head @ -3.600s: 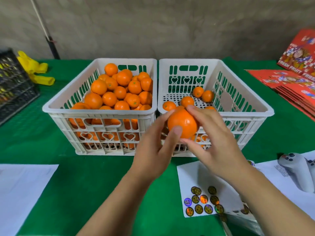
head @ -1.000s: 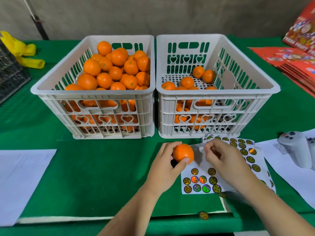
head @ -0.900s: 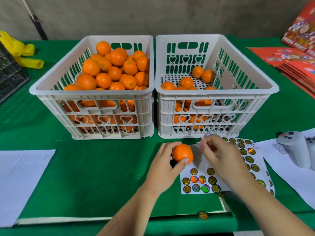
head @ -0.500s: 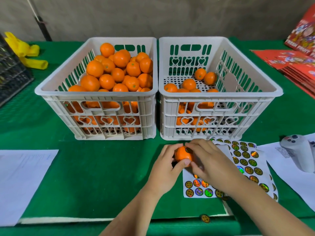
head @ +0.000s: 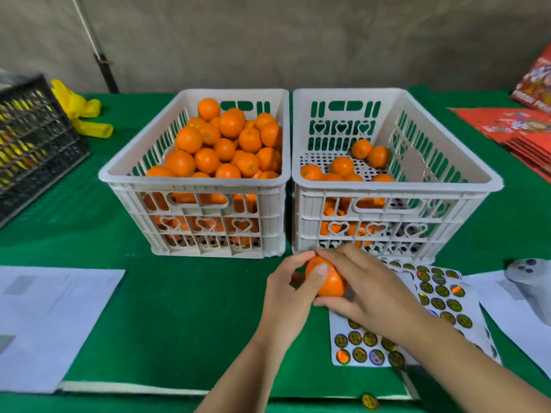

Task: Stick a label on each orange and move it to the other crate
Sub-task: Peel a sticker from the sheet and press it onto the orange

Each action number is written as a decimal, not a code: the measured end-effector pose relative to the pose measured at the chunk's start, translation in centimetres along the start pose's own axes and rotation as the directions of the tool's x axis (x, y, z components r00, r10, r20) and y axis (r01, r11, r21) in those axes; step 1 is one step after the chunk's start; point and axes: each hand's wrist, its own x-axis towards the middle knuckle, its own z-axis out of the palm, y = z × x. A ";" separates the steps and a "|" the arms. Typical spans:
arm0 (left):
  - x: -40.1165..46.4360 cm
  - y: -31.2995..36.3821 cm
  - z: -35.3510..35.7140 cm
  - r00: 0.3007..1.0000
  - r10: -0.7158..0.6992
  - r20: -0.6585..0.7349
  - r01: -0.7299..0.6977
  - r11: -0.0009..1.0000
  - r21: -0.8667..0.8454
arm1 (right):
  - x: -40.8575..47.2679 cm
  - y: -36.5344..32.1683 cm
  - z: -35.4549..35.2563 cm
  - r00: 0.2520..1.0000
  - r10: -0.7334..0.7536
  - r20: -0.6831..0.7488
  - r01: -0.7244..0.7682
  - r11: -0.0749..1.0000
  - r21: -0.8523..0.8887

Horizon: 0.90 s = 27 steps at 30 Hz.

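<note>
Both hands are wrapped around one orange [head: 328, 281] just in front of the right crate [head: 396, 186], over the green table [head: 179, 308]: the left hand [head: 290, 296] grips it with the thumb across its front, and the right hand [head: 369, 290] curls over its top and far side. Sticker sheets [head: 441, 296] lie under the right wrist. The left crate [head: 193, 183] is heaped with oranges, while the right one holds only a few.

I take this for a fruit-packing workroom: white crates [head: 193, 181] of oranges [head: 226, 141] on a green-covered counter [head: 179, 308], hologram label sheets [head: 441, 296], flat red fruit cartons [head: 512, 126], bare concrete wall [head: 298, 40].
</note>
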 end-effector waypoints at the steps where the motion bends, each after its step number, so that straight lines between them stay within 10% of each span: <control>1: 0.2 1.5 -0.2 0.998 0.062 0.006 -0.062 0.998 0.002 | 0.5 -0.3 -1.1 0.999 -0.010 -0.045 0.010 1.000 0.015; 5: 2.4 8.6 -1.6 0.925 0.370 0.082 -0.370 0.929 -0.018 | 4.3 -0.7 -5.7 0.963 -0.021 -0.270 0.046 0.995 0.087; 11: 10.6 14.8 -6.4 0.764 0.615 0.194 -0.572 0.506 0.646 | 11.5 1.9 -8.7 0.916 0.154 -0.370 -0.187 0.981 -0.056; 18: 21.4 15.6 -14.8 0.986 0.167 0.002 -0.044 0.244 0.969 | 13.3 3.5 -5.9 0.941 0.241 -0.237 -0.328 0.819 -0.471; 21: 23.4 14.5 -16.6 0.987 -0.090 -0.134 0.128 -0.068 0.989 | 13.6 3.4 -5.8 0.933 0.269 -0.240 -0.355 0.805 -0.475; 27: 25.3 13.0 -17.8 0.950 -0.225 -0.215 0.156 -0.256 0.954 | 13.8 3.4 -5.8 0.929 0.299 -0.220 -0.370 0.786 -0.495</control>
